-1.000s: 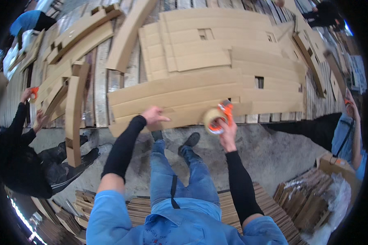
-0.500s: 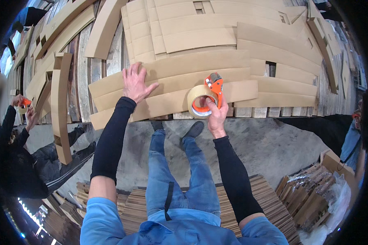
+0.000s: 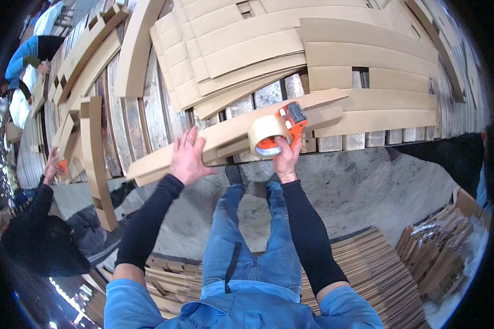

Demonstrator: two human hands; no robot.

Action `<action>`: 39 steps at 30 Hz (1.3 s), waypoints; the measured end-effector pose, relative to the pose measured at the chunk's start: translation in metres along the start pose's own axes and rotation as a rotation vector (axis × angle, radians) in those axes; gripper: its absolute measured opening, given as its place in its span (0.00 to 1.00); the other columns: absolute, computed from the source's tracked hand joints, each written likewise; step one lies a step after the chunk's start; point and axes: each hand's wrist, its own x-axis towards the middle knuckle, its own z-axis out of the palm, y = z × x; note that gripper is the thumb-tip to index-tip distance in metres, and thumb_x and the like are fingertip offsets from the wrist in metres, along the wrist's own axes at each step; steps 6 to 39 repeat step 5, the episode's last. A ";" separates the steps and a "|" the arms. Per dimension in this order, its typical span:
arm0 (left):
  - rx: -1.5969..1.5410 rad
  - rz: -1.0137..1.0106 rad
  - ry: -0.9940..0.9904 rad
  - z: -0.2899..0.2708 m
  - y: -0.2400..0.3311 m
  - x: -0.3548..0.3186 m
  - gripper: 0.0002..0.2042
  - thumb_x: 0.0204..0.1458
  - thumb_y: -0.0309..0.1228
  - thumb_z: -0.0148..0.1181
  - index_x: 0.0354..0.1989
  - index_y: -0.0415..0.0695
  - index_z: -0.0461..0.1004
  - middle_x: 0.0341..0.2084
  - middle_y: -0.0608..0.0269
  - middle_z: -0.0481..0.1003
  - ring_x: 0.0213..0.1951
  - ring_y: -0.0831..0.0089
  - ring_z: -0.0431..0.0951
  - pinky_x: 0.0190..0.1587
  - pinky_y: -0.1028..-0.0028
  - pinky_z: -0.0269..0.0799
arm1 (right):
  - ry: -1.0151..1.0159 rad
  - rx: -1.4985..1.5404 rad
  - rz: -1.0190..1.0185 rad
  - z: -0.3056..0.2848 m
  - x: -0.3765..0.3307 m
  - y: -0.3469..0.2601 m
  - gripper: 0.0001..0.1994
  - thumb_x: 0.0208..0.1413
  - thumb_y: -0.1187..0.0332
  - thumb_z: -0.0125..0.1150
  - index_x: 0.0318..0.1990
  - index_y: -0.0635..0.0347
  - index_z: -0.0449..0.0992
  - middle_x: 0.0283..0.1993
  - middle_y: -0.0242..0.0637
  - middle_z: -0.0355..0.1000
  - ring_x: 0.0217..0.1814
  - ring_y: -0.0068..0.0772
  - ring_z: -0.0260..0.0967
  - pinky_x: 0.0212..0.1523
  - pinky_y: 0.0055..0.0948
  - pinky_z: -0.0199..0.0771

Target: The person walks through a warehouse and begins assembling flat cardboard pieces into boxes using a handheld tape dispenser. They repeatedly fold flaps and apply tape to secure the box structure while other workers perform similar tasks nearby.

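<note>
The long folded brown cardboard strip (image 3: pixel 230 137) is pressed flat by the left hand's (image 3: pixel 187 159) spread fingers; the orange tape dispenser (image 3: pixel 277 131) is gripped in the right hand (image 3: pixel 285 159). Tape could be laid crooked if the strip slides.

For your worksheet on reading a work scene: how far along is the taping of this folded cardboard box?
Done: the cardboard box lies folded flat on the wooden table. In hand: the left hand presses it down; the right hand holds the tape dispenser at its edge. Left: no tape strip shows on it.
</note>
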 end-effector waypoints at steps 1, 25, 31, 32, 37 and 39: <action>-0.014 -0.021 0.022 0.013 -0.004 0.000 0.36 0.39 0.53 0.76 0.52 0.42 0.73 0.69 0.42 0.56 0.70 0.44 0.56 0.68 0.41 0.54 | 0.005 0.055 0.011 0.003 -0.002 0.002 0.28 0.57 0.73 0.60 0.66 0.65 0.65 0.64 0.39 0.69 0.62 0.30 0.68 0.64 0.32 0.65; 0.002 -0.067 -0.043 0.040 -0.003 0.002 0.35 0.42 0.52 0.75 0.57 0.50 0.69 0.72 0.43 0.50 0.74 0.47 0.47 0.70 0.36 0.46 | 0.074 0.033 0.045 -0.012 -0.012 0.010 0.32 0.56 0.73 0.63 0.69 0.64 0.62 0.66 0.40 0.67 0.64 0.33 0.67 0.67 0.33 0.63; 0.002 -0.067 -0.043 0.040 -0.003 0.002 0.35 0.42 0.52 0.75 0.57 0.50 0.69 0.72 0.43 0.50 0.74 0.47 0.47 0.70 0.36 0.46 | 0.074 0.033 0.045 -0.012 -0.012 0.010 0.32 0.56 0.73 0.63 0.69 0.64 0.62 0.66 0.40 0.67 0.64 0.33 0.67 0.67 0.33 0.63; 0.002 -0.067 -0.043 0.040 -0.003 0.002 0.35 0.42 0.52 0.75 0.57 0.50 0.69 0.72 0.43 0.50 0.74 0.47 0.47 0.70 0.36 0.46 | 0.074 0.033 0.045 -0.012 -0.012 0.010 0.32 0.56 0.73 0.63 0.69 0.64 0.62 0.66 0.40 0.67 0.64 0.33 0.67 0.67 0.33 0.63; 0.002 -0.067 -0.043 0.040 -0.003 0.002 0.35 0.42 0.52 0.75 0.57 0.50 0.69 0.72 0.43 0.50 0.74 0.47 0.47 0.70 0.36 0.46 | 0.074 0.033 0.045 -0.012 -0.012 0.010 0.32 0.56 0.73 0.63 0.69 0.64 0.62 0.66 0.40 0.67 0.64 0.33 0.67 0.67 0.33 0.63; 0.002 -0.067 -0.043 0.040 -0.003 0.002 0.35 0.42 0.52 0.75 0.57 0.50 0.69 0.72 0.43 0.50 0.74 0.47 0.47 0.70 0.36 0.46 | 0.074 0.033 0.045 -0.012 -0.012 0.010 0.32 0.56 0.73 0.63 0.69 0.64 0.62 0.66 0.40 0.67 0.64 0.33 0.67 0.67 0.33 0.63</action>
